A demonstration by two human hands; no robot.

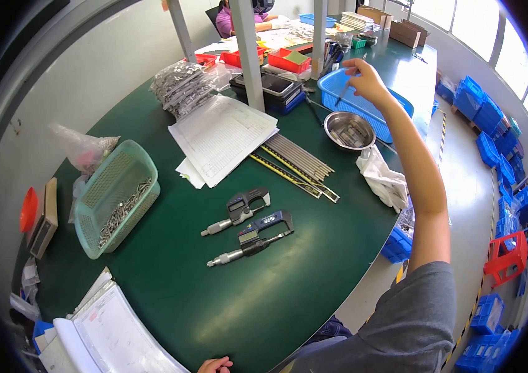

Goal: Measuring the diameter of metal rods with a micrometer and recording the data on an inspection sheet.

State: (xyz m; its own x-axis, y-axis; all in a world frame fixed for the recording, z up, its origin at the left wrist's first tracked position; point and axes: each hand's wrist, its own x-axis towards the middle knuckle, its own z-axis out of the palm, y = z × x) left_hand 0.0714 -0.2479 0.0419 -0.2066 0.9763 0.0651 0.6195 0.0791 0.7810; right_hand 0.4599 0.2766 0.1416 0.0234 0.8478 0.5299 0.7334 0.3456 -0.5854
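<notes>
My right hand reaches out over a blue plastic basket, fingers bent and spread apart. A slender grey piece shows just under the fingertips, apart from them as far as I can see. In front of the basket stands a round steel bowl with several short metal pieces in it. At the table's near edge my left hand rests with its fingers curled together, partly cut off by the frame. Two digital micrometers lie side by side mid-table.
Paper sheets lie beside metal rods and bagged parts. A pale green basket holds small metal parts. White gloves hang over the right edge. A co-worker sits at the far end. Blue crates line the floor.
</notes>
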